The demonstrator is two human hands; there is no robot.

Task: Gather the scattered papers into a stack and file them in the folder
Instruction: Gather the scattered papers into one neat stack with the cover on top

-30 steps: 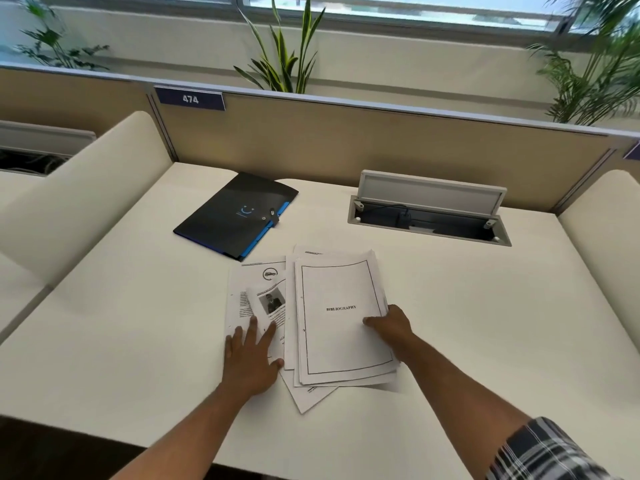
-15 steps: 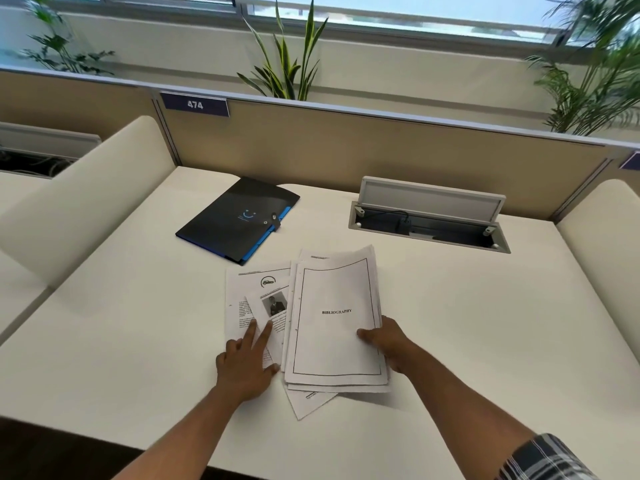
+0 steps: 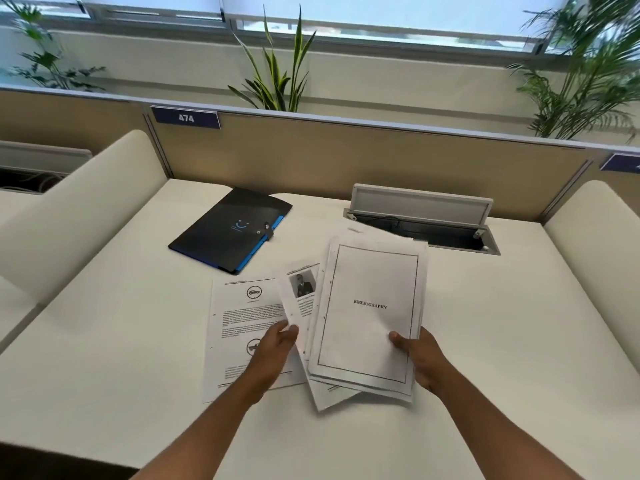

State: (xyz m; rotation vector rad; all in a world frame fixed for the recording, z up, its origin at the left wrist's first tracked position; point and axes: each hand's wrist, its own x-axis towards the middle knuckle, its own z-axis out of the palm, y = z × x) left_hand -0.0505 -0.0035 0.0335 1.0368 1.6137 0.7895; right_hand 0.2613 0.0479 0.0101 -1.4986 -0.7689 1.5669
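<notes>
Right hand [image 3: 420, 358] grips the stack [image 3: 367, 317], long side pointing away, "BIBLIOGRAPHY" on top. Left hand [image 3: 273, 348] pinches a photo page [image 3: 300, 299].

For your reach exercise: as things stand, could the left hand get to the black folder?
Probably yes, once freed: the left hand pinches the photo sheet, and only bare desk lies between it and the closed black folder.
</notes>
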